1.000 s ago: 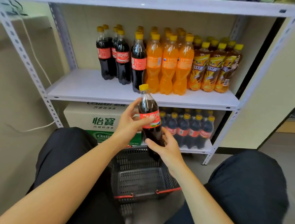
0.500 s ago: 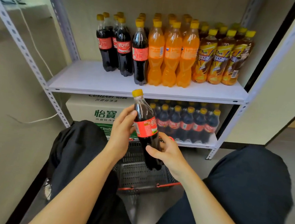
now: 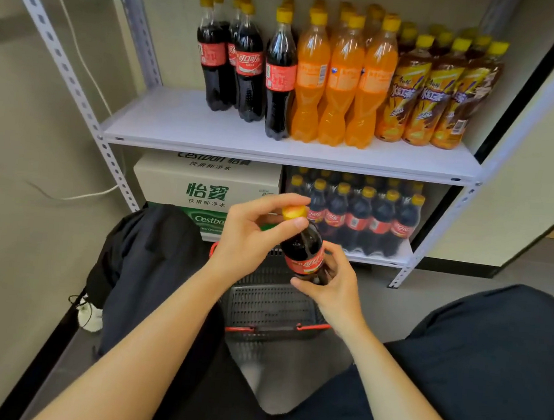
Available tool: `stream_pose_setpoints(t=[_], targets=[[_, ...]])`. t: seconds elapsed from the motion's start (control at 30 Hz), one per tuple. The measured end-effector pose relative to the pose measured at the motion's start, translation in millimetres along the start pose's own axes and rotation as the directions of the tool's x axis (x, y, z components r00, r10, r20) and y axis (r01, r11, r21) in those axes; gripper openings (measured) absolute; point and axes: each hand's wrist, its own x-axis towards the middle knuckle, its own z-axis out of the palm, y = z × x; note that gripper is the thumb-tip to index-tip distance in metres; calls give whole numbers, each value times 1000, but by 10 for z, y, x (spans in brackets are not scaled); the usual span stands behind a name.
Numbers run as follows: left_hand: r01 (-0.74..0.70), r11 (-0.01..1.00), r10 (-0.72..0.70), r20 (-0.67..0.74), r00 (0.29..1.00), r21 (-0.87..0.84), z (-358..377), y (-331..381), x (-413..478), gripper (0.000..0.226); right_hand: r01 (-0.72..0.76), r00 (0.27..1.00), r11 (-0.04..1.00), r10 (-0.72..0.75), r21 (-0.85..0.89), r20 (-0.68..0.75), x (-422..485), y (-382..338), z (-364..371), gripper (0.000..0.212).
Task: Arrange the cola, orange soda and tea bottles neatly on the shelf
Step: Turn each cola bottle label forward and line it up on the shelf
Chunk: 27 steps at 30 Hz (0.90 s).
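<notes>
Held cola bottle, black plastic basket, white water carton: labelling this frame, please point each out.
Held yellow-capped cola bottle (image 3: 305,263), head view, red label.
Black plastic basket (image 3: 270,309), head view, mesh floor.
White cardboard water carton (image 3: 170,183), head view, front face.

My right hand (image 3: 335,290) hides the base of the cola bottle (image 3: 303,245); my left hand (image 3: 246,240) covers part of its cap (image 3: 290,213). On the shelf (image 3: 192,128) (upper middle of frame) the rear bottles (image 3: 320,3) are mostly masked by those in front.

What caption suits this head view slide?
Left hand at the cap, right hand gripping a cola bottle before the stocked shelf.
</notes>
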Motion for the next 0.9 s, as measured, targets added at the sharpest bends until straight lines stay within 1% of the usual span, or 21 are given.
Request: stream_pose_setpoints(t=[0.1,0.17,0.3,0.37,0.47,0.53,0.63,0.67,0.73,0.77,0.83,0.9], targets=[[24,999,-25,-20,1000,-39,22,9,3,15,38,999,999,-38,-10,-21,-39,8,-32,61],[49,996,-51,-21,998,-79,28,3,21,17,52,999,998,-52,-25,-13,-62,19,-62,61],[160,973,-155,43,987,-164,18,-40,43,20,23,1000,999,-23,-24,17,-95,68,-122,64],[165,967,-153,76,985,-195,17,-74,42,23,-4,1000,1000,5,-12,28,-116,69,-136,66],[109,966,-91,86,992,-236,11,-83,67,27,-40,997,999,39,13,66,-137,18,-146,65],[49,981,-34,82,996,-190,-9,-62,105,34,-50,996,999,49,9,79,-127,-53,-144,63],[1,1000,1,101,995,-23,-56,-3,227,54,-86,991,996,83,24,108,-88,-167,-144,60],[4,999,-10,130,991,44,-76,23,280,62,-111,987,993,105,45,118,-68,-203,-139,58],[35,986,-76,245,967,164,-122,67,382,74,-169,978,982,156,90,138,-19,-284,-138,51],[47,976,-113,312,943,212,-145,78,427,77,-193,975,975,177,113,137,14,-324,-141,47],[39,956,-164,418,893,291,-193,74,491,75,-232,968,958,211,167,133,103,-408,-146,39],[11,932,-192,469,862,363,-249,38,525,66,-268,962,933,244,242,125,221,-499,-152,38]])
